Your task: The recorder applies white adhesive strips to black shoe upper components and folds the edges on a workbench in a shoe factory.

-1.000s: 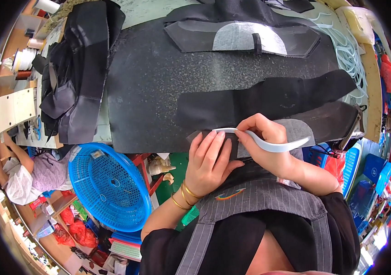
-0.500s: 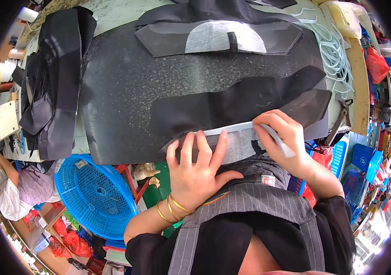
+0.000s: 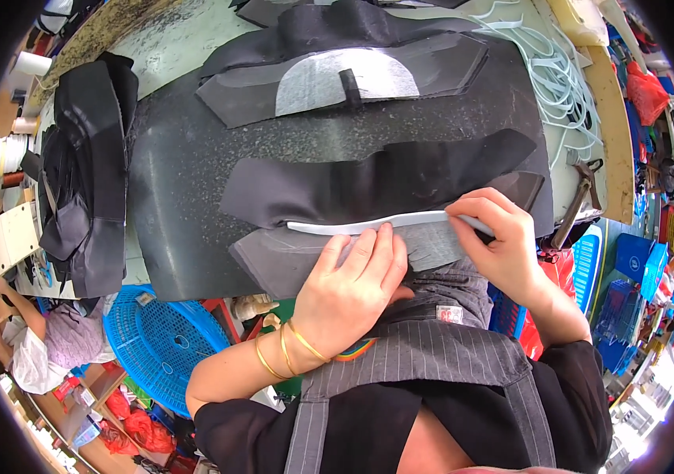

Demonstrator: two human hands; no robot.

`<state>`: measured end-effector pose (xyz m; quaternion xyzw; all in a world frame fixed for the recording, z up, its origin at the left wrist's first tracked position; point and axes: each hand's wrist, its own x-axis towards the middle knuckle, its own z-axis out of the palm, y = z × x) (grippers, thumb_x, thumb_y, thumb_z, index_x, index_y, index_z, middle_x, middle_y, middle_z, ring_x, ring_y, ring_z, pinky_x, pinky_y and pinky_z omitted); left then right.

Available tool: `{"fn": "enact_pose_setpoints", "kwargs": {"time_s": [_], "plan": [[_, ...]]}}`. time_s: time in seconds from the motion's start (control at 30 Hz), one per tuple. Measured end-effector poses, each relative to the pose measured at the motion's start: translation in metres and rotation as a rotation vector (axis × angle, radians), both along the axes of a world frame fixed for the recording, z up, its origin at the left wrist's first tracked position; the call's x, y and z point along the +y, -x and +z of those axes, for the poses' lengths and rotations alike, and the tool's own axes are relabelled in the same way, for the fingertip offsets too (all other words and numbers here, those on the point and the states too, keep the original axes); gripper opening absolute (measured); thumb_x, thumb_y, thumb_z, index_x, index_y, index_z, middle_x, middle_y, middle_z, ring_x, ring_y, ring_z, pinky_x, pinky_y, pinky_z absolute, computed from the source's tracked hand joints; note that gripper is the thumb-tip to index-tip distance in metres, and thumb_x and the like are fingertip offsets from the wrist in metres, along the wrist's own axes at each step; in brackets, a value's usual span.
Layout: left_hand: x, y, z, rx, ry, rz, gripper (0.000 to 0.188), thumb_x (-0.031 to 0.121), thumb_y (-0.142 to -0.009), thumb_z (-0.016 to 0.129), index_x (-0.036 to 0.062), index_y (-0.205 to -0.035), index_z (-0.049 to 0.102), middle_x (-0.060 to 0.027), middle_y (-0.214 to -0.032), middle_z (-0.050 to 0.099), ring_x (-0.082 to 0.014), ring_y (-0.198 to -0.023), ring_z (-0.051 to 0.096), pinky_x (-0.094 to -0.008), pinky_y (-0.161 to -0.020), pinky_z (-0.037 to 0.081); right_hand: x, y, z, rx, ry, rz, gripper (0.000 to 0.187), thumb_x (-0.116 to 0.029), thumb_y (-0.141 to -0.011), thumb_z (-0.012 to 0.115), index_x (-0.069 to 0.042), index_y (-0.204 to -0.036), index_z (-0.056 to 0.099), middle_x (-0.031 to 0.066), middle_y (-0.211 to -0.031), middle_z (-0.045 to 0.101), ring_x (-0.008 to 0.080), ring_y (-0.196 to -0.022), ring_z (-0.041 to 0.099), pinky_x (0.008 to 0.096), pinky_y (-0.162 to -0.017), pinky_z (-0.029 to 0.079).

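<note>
White strip (image 3: 325, 229) | right hand (image 3: 504, 246) — grip pinched on it | left hand (image 3: 349, 291) — palm down, grip apart

Grey pinstriped apron (image 3: 431, 355) with rainbow patch (image 3: 355, 349), black sleeves (image 3: 238, 430), gold bangles (image 3: 284, 351).

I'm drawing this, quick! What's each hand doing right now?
Left hand: open, laid flat against the white strip.
Right hand: closed, pinching the white strip.
</note>
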<state>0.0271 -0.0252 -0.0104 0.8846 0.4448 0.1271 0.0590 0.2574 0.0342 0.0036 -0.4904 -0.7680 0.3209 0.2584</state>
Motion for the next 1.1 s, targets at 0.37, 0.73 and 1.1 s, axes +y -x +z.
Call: {"fn": "enact_pose_setpoints", "kwargs": {"time_s": [0.37,0.73,1.1], "plan": [[0.009,-0.062,0.007,0.053,0.061,0.081,0.077,0.056,-0.075,0.069,-0.0059,-0.121,0.063,-0.0168,-0.125,0.062,-0.0289,-0.115,0.058,-0.0400,-0.097,0.046,0.016,0.003,-0.020,0.026,0.053,-0.131,0.017,-0.006,-0.083,0.074,-0.002,-0.094,0.061,0.0122,-0.085,0.062,0.0242,-0.061,0.063,0.0337,-0.057,0.052],[0.024,-0.079,0.009,0.055,0.093,0.087,0.086,0.056,-0.072,0.072,-0.0036,-0.132,0.060,-0.0096,-0.122,0.058,-0.0251,-0.104,0.055,-0.0400,-0.092,0.046,0.022,-0.031,-0.024,0.105,0.105,-0.322,0.014,-0.001,-0.082,0.075,0.000,-0.091,0.065,0.0068,-0.078,0.065,0.0114,-0.061,0.062,0.0250,-0.054,0.048],[0.030,-0.058,-0.013,0.054,-0.095,-0.071,0.063,0.033,-0.078,0.076,-0.0032,-0.127,0.062,-0.0095,-0.122,0.058,-0.0259,-0.102,0.056,-0.0402,-0.088,0.049,0.094,-0.045,0.038,-0.341,0.032,0.089,0.040,-0.026,-0.072,0.086,-0.002,-0.093,0.060,0.0156,-0.086,0.065,0.0327,-0.084,0.066,0.0424,-0.070,0.052]]}}
